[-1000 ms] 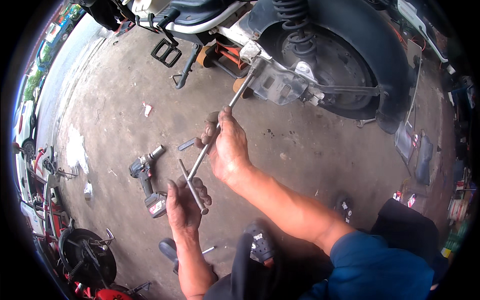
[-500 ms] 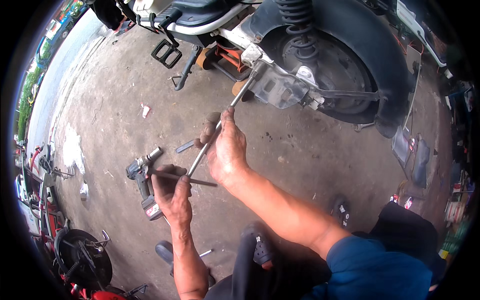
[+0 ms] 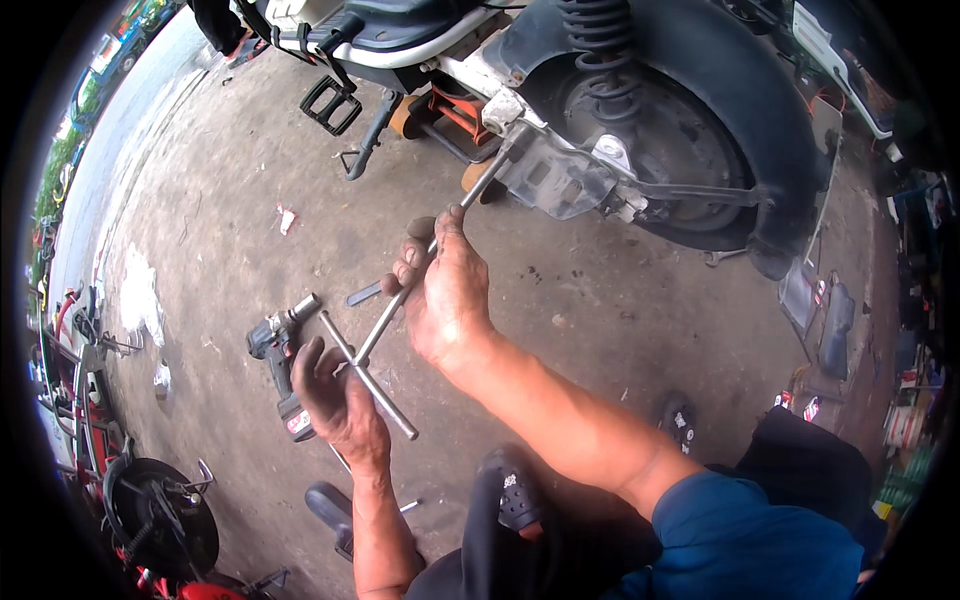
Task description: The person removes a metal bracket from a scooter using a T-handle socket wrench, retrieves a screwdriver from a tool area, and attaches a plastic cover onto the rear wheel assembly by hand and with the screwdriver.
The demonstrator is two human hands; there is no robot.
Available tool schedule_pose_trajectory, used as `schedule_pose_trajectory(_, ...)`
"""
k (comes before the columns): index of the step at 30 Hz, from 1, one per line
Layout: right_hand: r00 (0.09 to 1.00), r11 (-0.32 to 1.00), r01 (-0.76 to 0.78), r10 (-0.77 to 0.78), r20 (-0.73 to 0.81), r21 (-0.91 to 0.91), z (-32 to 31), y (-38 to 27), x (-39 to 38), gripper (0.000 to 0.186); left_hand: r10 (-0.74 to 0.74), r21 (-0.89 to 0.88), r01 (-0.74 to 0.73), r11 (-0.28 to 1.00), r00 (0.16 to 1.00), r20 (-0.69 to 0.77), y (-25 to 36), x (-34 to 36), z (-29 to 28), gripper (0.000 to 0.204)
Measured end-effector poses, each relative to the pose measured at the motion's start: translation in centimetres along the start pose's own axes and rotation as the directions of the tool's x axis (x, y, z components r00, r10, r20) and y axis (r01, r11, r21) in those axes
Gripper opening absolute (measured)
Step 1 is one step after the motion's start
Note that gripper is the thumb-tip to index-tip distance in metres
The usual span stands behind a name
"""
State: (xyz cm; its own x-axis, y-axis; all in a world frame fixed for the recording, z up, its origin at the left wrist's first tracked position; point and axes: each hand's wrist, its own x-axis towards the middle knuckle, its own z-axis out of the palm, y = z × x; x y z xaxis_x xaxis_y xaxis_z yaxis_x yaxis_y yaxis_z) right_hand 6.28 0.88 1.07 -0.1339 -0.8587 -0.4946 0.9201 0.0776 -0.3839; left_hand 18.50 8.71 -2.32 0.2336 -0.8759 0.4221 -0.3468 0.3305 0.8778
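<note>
A long T-handle socket wrench slants from the floor side up to the metal bracket beside a scooter's rear wheel. Its far end meets the bracket; the socket contact is hard to make out. My right hand is closed round the middle of the shaft, thumb pointing up along it. At the near end, my left hand has its fingers stretched and apart, touching the crossbar near the joint without wrapping round it. To the left of that hand, a cordless impact wrench with a socket lies on the floor.
An orange jack stands under the scooter, near its pedal and kickstand. A flat metal bar lies beyond my hands. A spanner lies by the wheel. Another bike stands at lower left.
The wrench's crossbar has turned about the shaft and now slants down to the right. My left hand has loosened from its grip on the bar; my right hand stays on the shaft.
</note>
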Motion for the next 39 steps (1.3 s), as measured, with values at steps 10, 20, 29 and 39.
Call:
schedule_pose_trajectory(10, 0.999, 0.999, -0.016, 0.018, -0.029, 0.049, -0.3, -0.9, 0.3, 0.032, 0.349, 0.492, -0.464, 0.736, 0.884, 0.311, 0.1, 1.7, -0.5, 0.041)
schedule_pose_trajectory(20, 0.999, 0.999, -0.03, 0.031, -0.009, 0.033, -0.5, -0.3, -0.3, 0.031, -0.008, 0.182, -0.042, 0.983, 0.964, 0.264, 0.3, 0.6, -1.3, 0.037)
schedule_pose_trajectory(29, 0.998, 0.998, -0.058, 0.058, 0.017, -0.035, -1.2, -0.2, 0.4, 0.031, -0.602, -0.365, 0.758, 0.54, 0.651, 0.462, 0.4, 1.6, -2.8, 0.045)
schedule_pose_trajectory(39, 0.997, 0.998, -0.065, 0.065, 0.052, 0.01, -1.3, -0.1, 0.0, 0.031, -0.388, -0.277, 0.468, 0.839, 0.872, 0.297, -0.5, 1.0, -0.8, 0.028)
